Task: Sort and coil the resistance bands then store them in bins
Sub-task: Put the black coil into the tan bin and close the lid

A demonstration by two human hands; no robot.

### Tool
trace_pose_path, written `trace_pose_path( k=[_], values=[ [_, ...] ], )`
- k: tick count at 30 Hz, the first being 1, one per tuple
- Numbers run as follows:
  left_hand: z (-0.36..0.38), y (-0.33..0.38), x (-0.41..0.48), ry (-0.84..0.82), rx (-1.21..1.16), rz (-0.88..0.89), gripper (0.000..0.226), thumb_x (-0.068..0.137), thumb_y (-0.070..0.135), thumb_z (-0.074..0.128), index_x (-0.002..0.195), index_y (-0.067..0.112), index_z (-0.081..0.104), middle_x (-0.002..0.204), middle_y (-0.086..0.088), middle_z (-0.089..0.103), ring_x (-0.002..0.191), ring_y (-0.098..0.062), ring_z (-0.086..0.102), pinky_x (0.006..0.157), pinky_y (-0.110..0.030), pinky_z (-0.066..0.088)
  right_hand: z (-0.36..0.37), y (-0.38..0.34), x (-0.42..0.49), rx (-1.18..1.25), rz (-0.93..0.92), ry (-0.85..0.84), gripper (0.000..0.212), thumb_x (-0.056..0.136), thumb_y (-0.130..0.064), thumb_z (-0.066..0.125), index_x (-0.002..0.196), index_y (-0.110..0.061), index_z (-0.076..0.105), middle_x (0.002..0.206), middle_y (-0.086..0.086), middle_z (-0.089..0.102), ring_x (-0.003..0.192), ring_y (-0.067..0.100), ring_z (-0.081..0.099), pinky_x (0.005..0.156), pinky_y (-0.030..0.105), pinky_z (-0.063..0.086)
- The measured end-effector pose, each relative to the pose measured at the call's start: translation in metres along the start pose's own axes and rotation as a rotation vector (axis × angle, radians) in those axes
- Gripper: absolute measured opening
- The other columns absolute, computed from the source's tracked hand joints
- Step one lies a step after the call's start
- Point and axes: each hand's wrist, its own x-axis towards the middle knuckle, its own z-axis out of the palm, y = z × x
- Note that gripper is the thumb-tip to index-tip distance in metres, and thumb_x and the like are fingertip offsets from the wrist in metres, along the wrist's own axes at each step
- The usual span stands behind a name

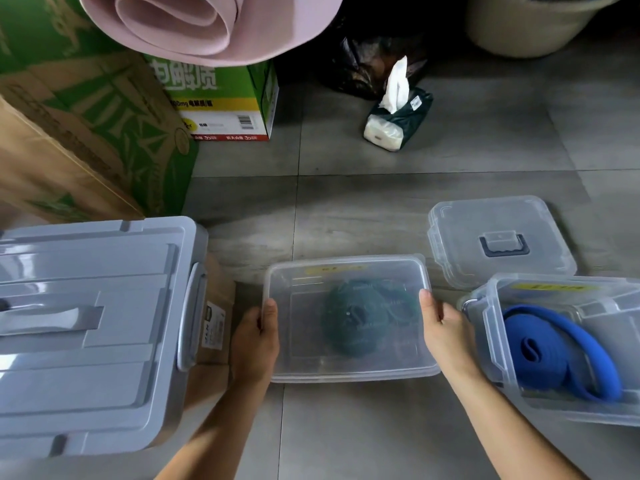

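While gripping the bin (346,263) by its side rims, with fingers (428,301) of left hand (254,341) and right hand (446,336) curled round them, steadying green band (353,317) coiled inside, on the floor (346,202). Probably light, stiff, slippery.

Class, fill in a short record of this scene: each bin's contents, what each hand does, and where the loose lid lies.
middle bin: clear plastic bin, holds a dark green coiled band
right bin: open clear plastic bin, holds a blue coiled band
left hand: grips middle bin's left edge
right hand: grips its right edge
loose lid: clear plastic lid with dark handle, flat on the grey floor
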Motion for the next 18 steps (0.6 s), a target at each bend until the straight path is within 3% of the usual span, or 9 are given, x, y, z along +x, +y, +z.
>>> trace_pose_path(
  k=[3, 7, 10, 11, 13, 18],
  values=[
    [-0.003, 0.002, 0.01, -0.045, 0.063, -0.063, 0.047, 0.095, 0.047, 0.042, 0.06, 0.017, 0.045, 0.054, -0.001, 0.048, 0.057, -0.023, 0.052, 0.054, -0.027, 0.036, -0.003, -0.003, 0.005, 0.005, 0.017, -0.007, 0.051, 0.091, -0.061, 0.036, 0.073, -0.014, 0.05, 0.066, -0.001, 0.052, 0.067, 0.024, 0.048, 0.062, 0.033, 0.036],
    [-0.002, 0.022, 0.045, 0.037, 0.031, -0.184, 0.063, 0.087, 0.067, 0.039, 0.062, 0.011, 0.055, 0.057, -0.003, 0.055, 0.057, -0.014, 0.054, 0.053, -0.022, 0.031, -0.003, -0.024, 0.03, 0.064, 0.108, 0.015, 0.053, 0.081, -0.072, 0.042, 0.081, -0.019, 0.045, 0.079, 0.001, 0.056, 0.073, 0.023, 0.053, 0.061, 0.033, 0.035],
    [0.006, 0.032, 0.066, -0.034, 0.096, -0.242, 0.062, 0.087, 0.071, 0.03, 0.058, 0.019, 0.05, 0.06, 0.005, 0.049, 0.06, -0.007, 0.047, 0.068, -0.025, 0.035, -0.001, -0.041, 0.051, -0.019, 0.108, -0.011, 0.07, 0.082, -0.078, 0.031, 0.09, -0.012, 0.053, 0.084, 0.007, 0.056, 0.081, 0.029, 0.053, 0.066, 0.034, 0.036],
    [0.009, 0.031, 0.07, -0.061, 0.127, -0.235, 0.063, 0.087, 0.071, 0.028, 0.057, 0.02, 0.05, 0.06, 0.006, 0.049, 0.061, -0.008, 0.047, 0.072, -0.026, 0.036, 0.0, -0.044, 0.056, -0.039, 0.094, -0.014, 0.073, 0.083, -0.078, 0.028, 0.085, -0.011, 0.056, 0.081, 0.006, 0.056, 0.078, 0.028, 0.053, 0.067, 0.034, 0.036],
    [0.014, 0.028, 0.074, -0.105, 0.197, -0.186, 0.072, 0.086, 0.072, 0.023, 0.048, 0.017, 0.049, 0.053, 0.001, 0.052, 0.059, -0.014, 0.054, 0.064, -0.027, 0.036, 0.003, -0.046, 0.062, -0.027, 0.065, 0.006, 0.071, 0.085, -0.074, 0.03, 0.066, -0.011, 0.056, 0.066, 0.002, 0.055, 0.066, 0.023, 0.052, 0.059, 0.033, 0.037],
    [0.015, 0.028, 0.068, -0.011, 0.172, -0.075, 0.067, 0.091, 0.064, 0.029, 0.044, 0.017, 0.038, 0.043, 0.002, 0.042, 0.047, -0.016, 0.046, 0.049, -0.026, 0.025, 0.01, -0.044, 0.063, 0.035, 0.009, 0.1, 0.069, 0.089, -0.062, 0.044, 0.044, -0.011, 0.035, 0.044, 0.002, 0.041, 0.05, 0.024, 0.042, 0.052, 0.029, 0.036]
  ],
)
